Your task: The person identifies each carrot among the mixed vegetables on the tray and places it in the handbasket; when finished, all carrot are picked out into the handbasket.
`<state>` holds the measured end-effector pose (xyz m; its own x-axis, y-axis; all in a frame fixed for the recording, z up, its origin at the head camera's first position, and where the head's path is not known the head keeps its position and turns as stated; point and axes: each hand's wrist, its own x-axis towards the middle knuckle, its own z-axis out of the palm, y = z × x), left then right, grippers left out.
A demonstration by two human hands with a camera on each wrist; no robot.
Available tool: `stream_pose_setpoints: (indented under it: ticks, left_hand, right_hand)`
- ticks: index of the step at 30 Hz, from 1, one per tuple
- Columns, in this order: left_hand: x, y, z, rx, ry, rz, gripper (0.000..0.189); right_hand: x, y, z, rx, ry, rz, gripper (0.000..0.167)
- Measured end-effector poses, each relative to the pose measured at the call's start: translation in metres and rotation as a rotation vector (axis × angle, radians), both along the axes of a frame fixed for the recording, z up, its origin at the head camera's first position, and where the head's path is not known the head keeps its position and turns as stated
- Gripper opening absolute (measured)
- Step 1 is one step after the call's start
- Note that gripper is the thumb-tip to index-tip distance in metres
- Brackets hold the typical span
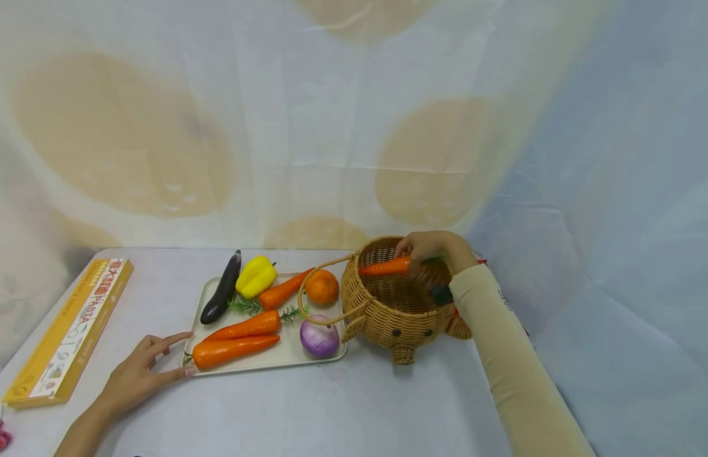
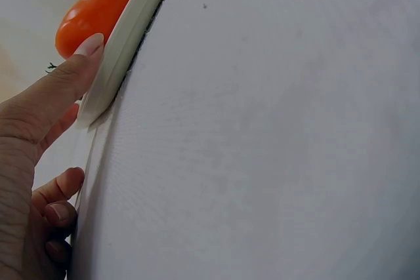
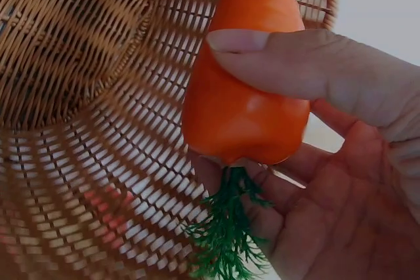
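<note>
My right hand (image 1: 436,246) pinches a carrot (image 1: 386,266) near its leafy end, over the mouth of a wicker basket (image 1: 376,320) with an animal face. In the right wrist view, the thumb lies across the carrot (image 3: 246,109) and green leaves hang below; the woven basket wall (image 3: 151,129) is behind. At the left end of a pale tray (image 1: 262,363), my left hand (image 1: 138,374) touches the rim with extended thumb and index finger. The left wrist view has the thumb against the tray rim (image 2: 118,57), beside an orange carrot (image 2: 98,14).
On the tray are an eggplant (image 1: 222,291), a yellow bell pepper (image 1: 256,277), several carrots (image 1: 236,351), an orange fruit (image 1: 322,287) and a purple onion (image 1: 319,337). The basket handle (image 1: 305,311) leans over the tray's right end. A pasta box (image 1: 70,333) lies at far left.
</note>
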<state>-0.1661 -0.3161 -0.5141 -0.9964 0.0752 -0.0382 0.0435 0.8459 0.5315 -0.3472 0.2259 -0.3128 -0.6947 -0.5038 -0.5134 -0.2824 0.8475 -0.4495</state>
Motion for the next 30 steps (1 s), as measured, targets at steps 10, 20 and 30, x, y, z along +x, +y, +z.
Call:
stream_pose_setpoints:
  ticks: [10, 20, 30]
  left_hand:
    - [0.006, 0.001, 0.001, 0.009, -0.027, 0.012, 0.075]
    - [0.010, 0.003, 0.005, 0.007, -0.030, 0.014, 0.075]
    - [0.015, 0.002, 0.006, -0.005, -0.014, 0.012, 0.075]
  right_hand:
    - [-0.005, -0.014, -0.020, 0.157, 0.002, -0.001, 0.054]
    - [-0.008, -0.017, -0.035, 0.182, -0.036, -0.028, 0.046]
    - [-0.008, -0.014, -0.056, 0.209, -0.088, -0.085, 0.045]
